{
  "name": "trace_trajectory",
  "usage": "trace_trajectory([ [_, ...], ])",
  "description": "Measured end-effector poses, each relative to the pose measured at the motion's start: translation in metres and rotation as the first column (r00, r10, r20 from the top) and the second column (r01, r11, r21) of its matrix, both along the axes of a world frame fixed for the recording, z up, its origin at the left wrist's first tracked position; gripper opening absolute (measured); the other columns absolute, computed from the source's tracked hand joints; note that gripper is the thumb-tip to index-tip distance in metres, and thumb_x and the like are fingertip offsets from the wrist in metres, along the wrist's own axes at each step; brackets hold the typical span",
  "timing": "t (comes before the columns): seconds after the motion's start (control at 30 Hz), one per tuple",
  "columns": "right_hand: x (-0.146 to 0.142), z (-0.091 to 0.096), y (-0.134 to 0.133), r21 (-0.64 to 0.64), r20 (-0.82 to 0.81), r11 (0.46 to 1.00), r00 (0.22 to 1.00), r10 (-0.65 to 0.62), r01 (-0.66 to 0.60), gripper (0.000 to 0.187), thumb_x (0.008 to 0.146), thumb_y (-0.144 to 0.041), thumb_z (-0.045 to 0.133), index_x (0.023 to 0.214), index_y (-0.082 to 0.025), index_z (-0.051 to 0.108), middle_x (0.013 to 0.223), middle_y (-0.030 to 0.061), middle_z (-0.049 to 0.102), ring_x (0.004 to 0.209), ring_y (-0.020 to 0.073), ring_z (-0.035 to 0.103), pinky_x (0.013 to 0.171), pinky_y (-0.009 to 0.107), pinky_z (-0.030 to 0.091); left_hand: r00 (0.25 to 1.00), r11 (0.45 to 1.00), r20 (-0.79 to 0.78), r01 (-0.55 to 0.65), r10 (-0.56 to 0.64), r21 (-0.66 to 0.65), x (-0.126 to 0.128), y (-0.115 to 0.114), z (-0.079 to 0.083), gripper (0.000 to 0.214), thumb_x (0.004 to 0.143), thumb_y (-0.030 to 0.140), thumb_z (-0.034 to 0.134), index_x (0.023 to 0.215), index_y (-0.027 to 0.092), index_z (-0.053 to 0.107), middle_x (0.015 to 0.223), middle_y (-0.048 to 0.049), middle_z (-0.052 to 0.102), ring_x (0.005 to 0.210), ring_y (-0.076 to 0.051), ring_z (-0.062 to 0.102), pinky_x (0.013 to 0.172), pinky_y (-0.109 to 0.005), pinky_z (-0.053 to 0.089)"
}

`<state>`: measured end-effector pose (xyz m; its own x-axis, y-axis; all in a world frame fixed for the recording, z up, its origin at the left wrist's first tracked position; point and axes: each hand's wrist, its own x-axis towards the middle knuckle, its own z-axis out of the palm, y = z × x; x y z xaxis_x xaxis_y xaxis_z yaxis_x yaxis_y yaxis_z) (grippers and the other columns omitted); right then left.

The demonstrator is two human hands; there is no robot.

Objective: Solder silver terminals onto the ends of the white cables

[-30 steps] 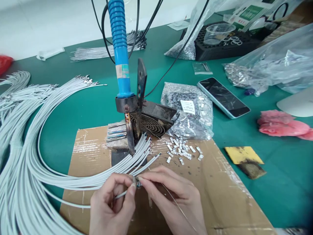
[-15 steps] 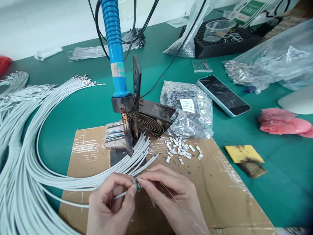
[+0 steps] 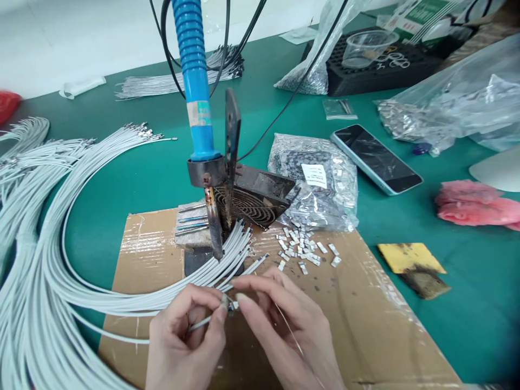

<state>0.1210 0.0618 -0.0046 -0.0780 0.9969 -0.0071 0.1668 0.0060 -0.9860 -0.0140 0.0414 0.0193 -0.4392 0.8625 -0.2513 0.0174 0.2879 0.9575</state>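
Observation:
My left hand (image 3: pixel 189 330) pinches the end of a white cable (image 3: pixel 199 325) between thumb and forefinger. A small silvery metal tab (image 3: pixel 233 306) shows at the cable's tip, just past those fingertips. My right hand (image 3: pixel 284 319) is beside the tab, its thumb and forefinger slightly apart. A thin strand of solder wire (image 3: pixel 290 330) runs through the right hand's curled fingers and down toward the wrist. Beyond both hands, a blue-handled soldering iron (image 3: pixel 195 81) points down in its stand, its tip above a bundle of white cables (image 3: pixel 211 273).
Loose metal tabs (image 3: pixel 303 246) lie scattered on the cardboard (image 3: pixel 365 325). Behind them are a plastic bag of parts (image 3: pixel 312 181) and a phone (image 3: pixel 376 160). A stained yellow sponge (image 3: pixel 411 257) sits at right. Coiled white cables (image 3: pixel 44 281) fill the left side.
The right thumb and forefinger have parted and drawn slightly back from the cable end, leaving the metal tab in sight. My left hand keeps its pinch. The view has shifted slightly.

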Motion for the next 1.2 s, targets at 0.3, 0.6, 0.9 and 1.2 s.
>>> trace_trajectory([
  [0.3,0.004,-0.006,-0.002,0.016,0.114,0.999,0.992,0.049,-0.051,0.025,0.110,-0.028,0.031,0.131,-0.028,0.045,0.060,-0.0085,0.056,0.047,0.0129,0.054,0.051,0.022,0.045,0.997,0.997,0.012,-0.071,0.071,-0.004,-0.002,0.009,-0.001,0.012,0.065,0.013,0.080,0.062,0.021,0.071,0.069,0.0033,0.072,0.055,-0.005,0.052,0.050,-0.008,0.039],
  [0.6,0.011,0.008,0.014,0.234,0.298,0.968,0.954,0.020,-0.093,0.023,0.101,-0.017,0.045,0.079,-0.025,0.044,0.081,-0.0030,0.058,0.069,0.0128,0.061,0.064,0.022,0.049,0.996,0.996,0.036,-0.084,0.084,-0.011,-0.007,0.019,0.002,0.011,0.066,0.014,0.079,0.063,0.021,0.071,0.072,0.0024,0.073,0.057,-0.006,0.058,0.050,-0.009,0.041],
  [0.9,0.001,0.011,0.022,0.076,0.018,0.997,1.000,0.014,-0.016,0.019,0.090,-0.017,0.067,0.075,-0.026,0.059,0.104,-0.0036,0.080,0.089,0.0136,0.080,0.081,0.016,0.059,0.994,0.995,0.029,-0.100,0.101,-0.010,-0.003,0.028,0.007,0.011,0.066,0.015,0.079,0.063,0.021,0.071,0.074,0.0026,0.073,0.057,-0.006,0.059,0.048,-0.008,0.040],
  [1.2,-0.005,0.016,0.027,-0.056,-0.130,0.997,0.990,-0.059,0.052,0.021,0.087,-0.021,0.069,0.069,-0.025,0.061,0.101,-0.0011,0.083,0.090,0.0135,0.081,0.083,0.014,0.060,0.994,0.994,-0.015,-0.110,0.110,-0.005,-0.001,0.036,0.012,0.011,0.067,0.015,0.077,0.062,0.020,0.069,0.070,0.0037,0.072,0.053,-0.006,0.055,0.047,-0.010,0.040],
])
